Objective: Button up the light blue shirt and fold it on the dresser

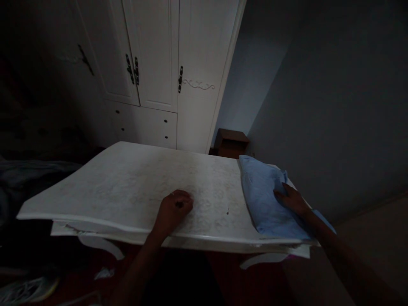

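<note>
On the right end of the white table [140, 174] lies a folded light-blue cloth [258, 191], perhaps a garment, part of it hanging past the table's right edge. My right hand [293, 202] rests on the cloth, its thumb and fingers closing on a raised fold. Near the middle of the front edge, my left hand [175, 208] is held over the tabletop with its fingers curled in to the thumb. Nothing shows in the left hand. It is well apart from the cloth.
A white wardrobe [156, 55] with dark handles stands behind the table. Beside it is a small brown cabinet [232, 136] near the grey wall [334, 106]. Dark fabric [32, 170] lies at the left, and a shoe [28, 291] is on the floor.
</note>
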The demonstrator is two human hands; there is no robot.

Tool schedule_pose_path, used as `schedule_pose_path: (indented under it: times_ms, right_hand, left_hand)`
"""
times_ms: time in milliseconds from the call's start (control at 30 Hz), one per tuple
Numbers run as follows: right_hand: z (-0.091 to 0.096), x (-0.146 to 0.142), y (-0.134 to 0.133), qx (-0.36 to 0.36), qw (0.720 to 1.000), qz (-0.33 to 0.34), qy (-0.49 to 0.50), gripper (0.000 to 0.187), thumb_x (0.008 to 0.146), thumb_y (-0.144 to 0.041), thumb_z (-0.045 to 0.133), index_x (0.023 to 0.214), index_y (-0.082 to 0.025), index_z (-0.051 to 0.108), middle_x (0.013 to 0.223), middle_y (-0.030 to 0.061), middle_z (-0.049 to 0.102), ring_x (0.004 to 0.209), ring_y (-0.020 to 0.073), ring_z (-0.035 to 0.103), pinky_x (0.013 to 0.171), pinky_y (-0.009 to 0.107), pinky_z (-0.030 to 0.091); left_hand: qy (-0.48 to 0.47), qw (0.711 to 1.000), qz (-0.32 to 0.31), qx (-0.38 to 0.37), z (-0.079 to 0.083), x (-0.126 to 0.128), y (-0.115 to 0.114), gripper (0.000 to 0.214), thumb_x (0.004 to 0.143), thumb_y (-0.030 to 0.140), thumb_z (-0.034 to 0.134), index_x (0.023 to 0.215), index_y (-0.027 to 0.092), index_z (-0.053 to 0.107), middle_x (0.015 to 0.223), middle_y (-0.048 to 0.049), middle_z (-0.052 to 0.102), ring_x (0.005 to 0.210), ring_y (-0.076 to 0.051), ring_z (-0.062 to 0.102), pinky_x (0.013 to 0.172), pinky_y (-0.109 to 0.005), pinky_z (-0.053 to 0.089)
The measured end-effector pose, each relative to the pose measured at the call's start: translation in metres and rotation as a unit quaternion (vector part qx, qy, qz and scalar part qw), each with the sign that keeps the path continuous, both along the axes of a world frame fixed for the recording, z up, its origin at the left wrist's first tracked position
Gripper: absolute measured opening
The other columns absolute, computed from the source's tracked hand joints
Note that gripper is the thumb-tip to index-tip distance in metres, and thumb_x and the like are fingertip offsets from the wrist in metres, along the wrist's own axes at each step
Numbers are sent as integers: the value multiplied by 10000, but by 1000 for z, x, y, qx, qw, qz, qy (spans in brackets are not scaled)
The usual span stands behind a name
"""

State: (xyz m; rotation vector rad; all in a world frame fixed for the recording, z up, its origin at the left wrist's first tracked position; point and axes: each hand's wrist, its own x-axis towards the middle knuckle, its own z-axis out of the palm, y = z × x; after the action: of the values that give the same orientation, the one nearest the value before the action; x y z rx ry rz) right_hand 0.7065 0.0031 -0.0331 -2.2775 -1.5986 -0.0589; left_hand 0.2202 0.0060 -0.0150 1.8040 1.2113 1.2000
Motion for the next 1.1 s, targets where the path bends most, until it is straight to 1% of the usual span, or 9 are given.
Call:
schedule_pose_path:
  times_ms: [100, 267, 400, 600, 733, 867, 967, 1033, 1100]
  right_hand:
    - [1, -16, 2, -11, 1000, -16, 13, 615, 788, -450, 577, 1280, -79, 575, 1298, 222, 611, 1248, 375, 543, 1052, 467, 422]
    - [8, -54, 3, 28, 998, 24, 42, 570, 766, -407, 615, 1264, -131, 587, 1285, 181, 631, 1251, 354, 539, 1065, 460, 407]
    - [13, -98, 5, 23, 995, 53, 83, 629, 763, -382, 629, 1321, -107, 543, 1356, 192, 576, 1289, 354, 505, 1096, 467, 366]
    - [16, -190, 21, 53, 971, 88, 216, 694, 739, -338, 648, 1372, -89, 506, 1426, 179, 512, 1347, 329, 439, 1145, 448, 296]
    - [21, -254, 35, 68, 917, 108, 377, 691, 713, -322, 661, 1366, -142, 523, 1446, 129, 501, 1356, 291, 433, 1152, 410, 290]
    - [29, -302, 44, 60, 849, 164, 499, 710, 670, -338, 689, 1346, -185, 535, 1461, 93, 487, 1357, 261, 430, 1142, 368, 310]
    - [39, -322, 46, 47, 800, 176, 572, 660, 626, -315, 715, 1262, -201, 581, 1413, 87, 532, 1321, 269, 467, 1116, 386, 348]
    - [46, -329, 46, 54, 765, 171, 619, 561, 605, -289, 730, 1151, -217, 623, 1329, 74, 596, 1267, 268, 516, 1088, 390, 383]
    - [54, -332, 46, 80, 730, 166, 659, 457, 591, -256, 747, 1035, -236, 641, 1236, 46, 643, 1210, 249, 556, 1057, 371, 418]
  left_hand:
    - [-6, 1000, 7, -4, -5, -1, 3, 153, 695, 324, 641, 647, 220, 742, 905, -75, 695, 825, -200, 666, 729, -313, 521]
    - [10, 999, 31, 14, -6, -1, 5, 141, 672, 349, 684, 628, 221, 725, 927, -74, 662, 861, -206, 644, 729, -309, 513]
    - [-3, 999, 40, 21, -1, -1, 1, 223, 690, 408, 686, 629, 196, 659, 896, -53, 647, 723, -161, 612, 646, -275, 476]
    - [-34, 997, 52, -46, 7, -1, -10, 366, 880, 525, 474, 748, 203, 589, 549, 36, 528, 515, -134, 517, 515, -239, 390]
    - [12, 995, 95, 10, 17, -10, -15, 402, 917, 487, 442, 684, 198, 598, 591, 10, 576, 587, -146, 560, 586, -261, 421]
    - [88, 989, 100, 66, 23, -48, -16, 378, 888, 460, 505, 648, 201, 640, 737, -39, 684, 706, -177, 631, 698, -300, 471]
    - [127, 981, 136, 61, 27, -82, -15, 300, 794, 450, 630, 970, 216, 693, 1126, -84, 693, 890, -225, 657, 784, -358, 507]
    - [138, 976, 160, 54, 34, -95, -18, 647, 715, 422, 711, 1308, 232, 535, 1360, -120, 561, 1027, -258, 633, 837, -406, 513]
    - [141, 977, 150, 57, 44, -93, -23, 823, 712, 420, 723, 1439, 246, 378, 1416, -134, 504, 1126, -274, 597, 903, -439, 498]
